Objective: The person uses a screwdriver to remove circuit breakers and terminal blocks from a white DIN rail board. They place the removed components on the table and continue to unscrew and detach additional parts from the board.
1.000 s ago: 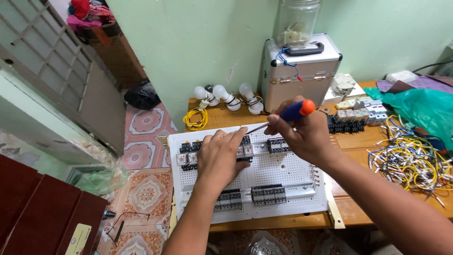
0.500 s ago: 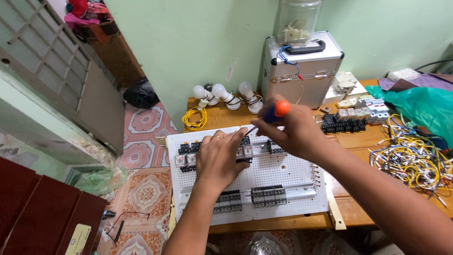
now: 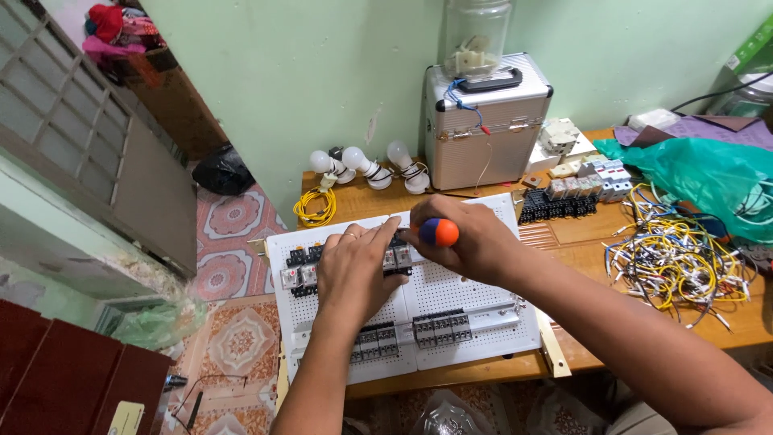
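Note:
A white perforated panel [image 3: 467, 294] lies on the wooden table, with rows of small electrical relays and breakers mounted on rails. My left hand [image 3: 354, 270] rests flat on the upper row of relays [image 3: 299, 274], fingers pressing near the middle. My right hand [image 3: 471, 242] grips a screwdriver with an orange and blue handle [image 3: 438, 233], its handle end toward the camera and its tip hidden down among the relays beside my left fingers. A lower row of grey breakers [image 3: 439, 329] sits nearer me.
A metal case [image 3: 489, 133] with a clear jar on top stands at the wall. Three bulbs in sockets [image 3: 366, 167] and a yellow wire coil [image 3: 316, 208] lie behind the panel. A pile of loose wires [image 3: 680, 262], black terminal blocks [image 3: 562, 208] and a green bag [image 3: 708, 181] fill the right.
My right hand has swung the screwdriver from pointing sideways to standing upright over the upper relay row, and moved left toward my left hand, which stayed on the relays.

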